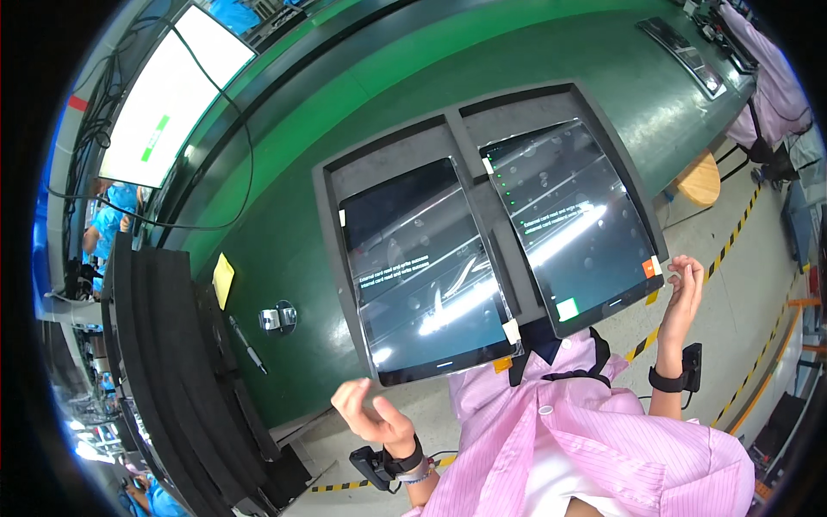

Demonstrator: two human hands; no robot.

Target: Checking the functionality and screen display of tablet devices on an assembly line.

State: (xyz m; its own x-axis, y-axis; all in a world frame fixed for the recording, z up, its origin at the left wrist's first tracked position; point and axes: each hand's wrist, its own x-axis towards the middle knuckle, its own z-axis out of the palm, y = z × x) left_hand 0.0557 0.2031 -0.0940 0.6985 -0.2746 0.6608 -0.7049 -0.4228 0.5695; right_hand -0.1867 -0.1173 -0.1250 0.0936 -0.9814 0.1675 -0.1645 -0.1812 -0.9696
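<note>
With my left hand (376,417) and right hand (683,295) empty, half-curled near the tablets (409,302), I'm probably inspecting both, the next move likely needing edge grips.

Green workbench (594,65) — grey two-bay tray (388,162), yellow slip (223,281), pen (248,346), small silvery item (270,320) — all lying apart

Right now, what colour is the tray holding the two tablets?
The tray is dark grey, seen best in the head view.
</note>
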